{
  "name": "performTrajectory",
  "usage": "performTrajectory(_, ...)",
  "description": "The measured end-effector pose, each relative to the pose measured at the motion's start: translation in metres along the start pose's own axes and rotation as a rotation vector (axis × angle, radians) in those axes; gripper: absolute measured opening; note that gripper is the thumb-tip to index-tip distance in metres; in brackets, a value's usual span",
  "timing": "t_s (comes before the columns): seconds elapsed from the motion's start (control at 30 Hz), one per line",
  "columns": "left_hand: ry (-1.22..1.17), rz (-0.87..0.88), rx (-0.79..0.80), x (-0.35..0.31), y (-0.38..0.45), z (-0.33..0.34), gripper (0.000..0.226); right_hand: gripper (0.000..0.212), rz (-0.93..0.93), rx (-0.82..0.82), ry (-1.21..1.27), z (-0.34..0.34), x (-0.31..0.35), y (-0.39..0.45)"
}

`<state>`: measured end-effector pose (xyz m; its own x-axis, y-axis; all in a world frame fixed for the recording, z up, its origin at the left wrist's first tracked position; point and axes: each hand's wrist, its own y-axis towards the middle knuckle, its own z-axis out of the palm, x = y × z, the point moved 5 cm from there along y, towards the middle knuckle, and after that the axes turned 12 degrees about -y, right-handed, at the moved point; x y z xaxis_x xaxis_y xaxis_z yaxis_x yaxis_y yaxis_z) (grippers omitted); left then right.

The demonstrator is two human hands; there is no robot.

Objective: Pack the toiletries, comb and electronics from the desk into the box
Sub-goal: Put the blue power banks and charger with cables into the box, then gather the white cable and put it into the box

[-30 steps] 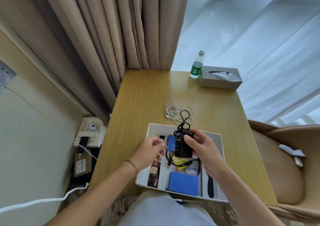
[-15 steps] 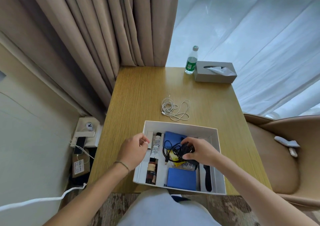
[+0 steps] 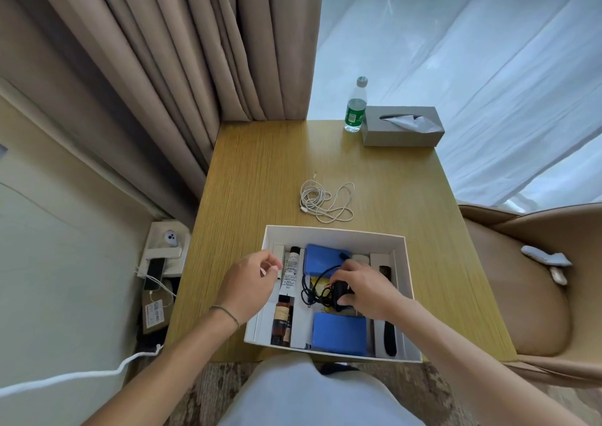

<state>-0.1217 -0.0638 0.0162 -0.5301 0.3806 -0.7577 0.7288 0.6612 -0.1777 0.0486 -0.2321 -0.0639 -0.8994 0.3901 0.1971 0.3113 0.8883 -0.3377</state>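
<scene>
Inside box [image 3: 332, 234]: right hand [image 3: 365, 287] grips black charger [image 3: 338, 292] amid its cord
Left hand [image 3: 247, 282]: loosely curled, holding nothing, at box's left edge
Desk [image 3: 260, 178]: white cable [image 3: 325, 202] lies beyond box

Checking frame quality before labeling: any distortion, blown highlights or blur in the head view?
Head view: wide-angle bend at the edges, so the curtains lean and the desk splays; sheer window drape is bright and washed, lighting the scene from behind the desk; left hand slightly soft at the fingers; right hand and white cable sharp.
</scene>
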Motion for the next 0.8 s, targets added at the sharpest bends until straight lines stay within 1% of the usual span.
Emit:
performTrajectory(0.1, 0.004, 0.034, 0.005, -0.011, 0.002, 0.002, 0.017, 0.052, -0.015, -0.055, -0.070, -0.007, 0.004, -0.004)
performTrajectory(0.17, -0.009, 0.073, 0.004, -0.021, 0.006, 0.002, 0.017, 0.051, -0.030, -0.096, -0.042, -0.019, 0.007, -0.007)
performTrajectory(0.27, -0.027, 0.124, -0.008, -0.039, 0.018, 0.001, 0.016, 0.036, -0.042, -0.223, 0.092, -0.055, 0.009, -0.010)
performTrajectory(0.33, -0.021, 0.157, -0.012, -0.052, 0.030, 0.001, 0.016, 0.024, -0.014, -0.316, 0.212, -0.082, 0.005, -0.009)
performTrajectory(0.4, -0.003, 0.178, -0.002, -0.063, 0.044, 0.003, 0.016, 0.020, 0.046, -0.397, 0.333, -0.107, -0.006, -0.004)
performTrajectory(0.5, 0.029, 0.171, 0.023, -0.076, 0.069, 0.010, 0.015, 0.021, 0.128, -0.470, 0.443, -0.133, -0.028, 0.010)
performTrajectory(0.57, 0.057, 0.151, 0.046, -0.083, 0.088, 0.017, 0.014, 0.021, 0.177, -0.469, 0.496, -0.140, -0.043, 0.023)
performTrajectory(0.67, 0.118, 0.095, 0.096, -0.087, 0.117, 0.033, 0.015, 0.021, 0.253, -0.421, 0.584, -0.139, -0.064, 0.044)
performTrajectory(0.8, 0.238, -0.001, 0.137, -0.079, 0.155, 0.057, 0.018, 0.020, 0.299, -0.347, 0.615, -0.129, -0.085, 0.069)
